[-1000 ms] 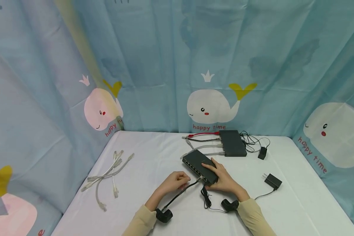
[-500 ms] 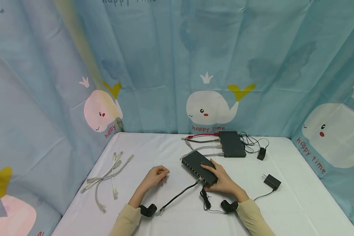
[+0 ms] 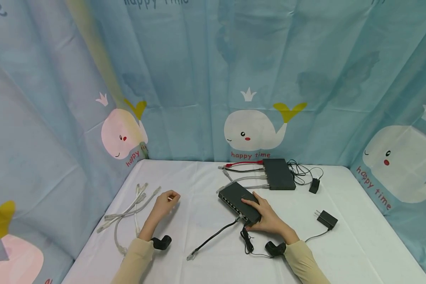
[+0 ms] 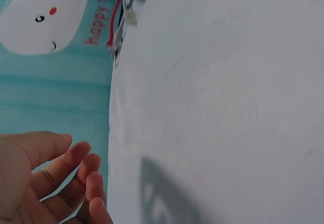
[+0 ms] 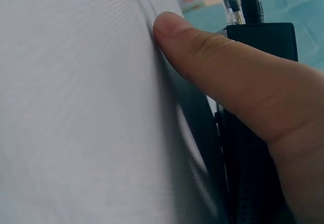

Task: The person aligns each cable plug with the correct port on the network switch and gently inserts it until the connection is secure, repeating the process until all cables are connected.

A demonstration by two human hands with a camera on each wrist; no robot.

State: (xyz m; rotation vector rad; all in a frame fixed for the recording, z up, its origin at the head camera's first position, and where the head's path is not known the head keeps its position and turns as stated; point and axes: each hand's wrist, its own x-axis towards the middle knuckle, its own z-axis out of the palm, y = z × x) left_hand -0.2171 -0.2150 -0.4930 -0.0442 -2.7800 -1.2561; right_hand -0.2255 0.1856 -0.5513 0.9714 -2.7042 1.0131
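My right hand grips one end of a black network switch, thumb along one side and fingers on its top. Its row of ports faces the near left. A short black network cable is plugged into a port near the held end, its clear plug lying free on the cloth. In the right wrist view, my thumb lies across the switch, with the cable and power lead at its end. My left hand hovers by the grey network cables, fingers loosely curved around nothing.
Behind stands a second black switch with red, black and grey cables plugged in and a small black adapter. A plug-in power adapter lies at right. A bundled black lead lies below the held switch. A whale-print curtain surrounds the table.
My left hand has moved away from the switch and cable, leftward toward the grey cables. The black cable's free end has come into view. My right hand and the switch stay put.
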